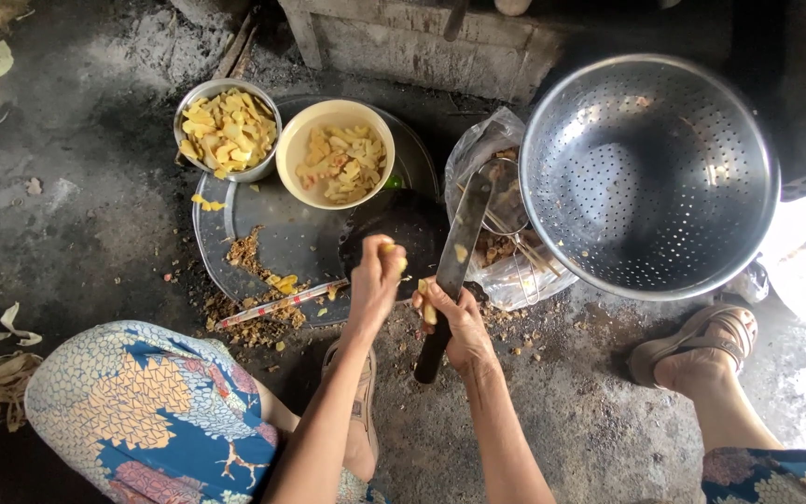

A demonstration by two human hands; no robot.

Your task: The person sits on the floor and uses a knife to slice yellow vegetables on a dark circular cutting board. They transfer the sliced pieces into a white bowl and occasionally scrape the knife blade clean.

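While the person squats over a dark concrete floor [76,187], the head view shows the left hand [377,280] pinched shut on a small yellow piece [390,250] above a round metal tray [300,238], and the right hand [459,322] gripping the handle of a long cleaver [464,233]. On the tray's far side stand a steel bowl [228,131] and a yellow bowl [336,154], both holding cut yellow pieces. A large steel colander [650,173] sits to the right, beside a plastic bag [506,271].

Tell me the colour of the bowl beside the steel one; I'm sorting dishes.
Pale yellow bowl, seen in the head view.
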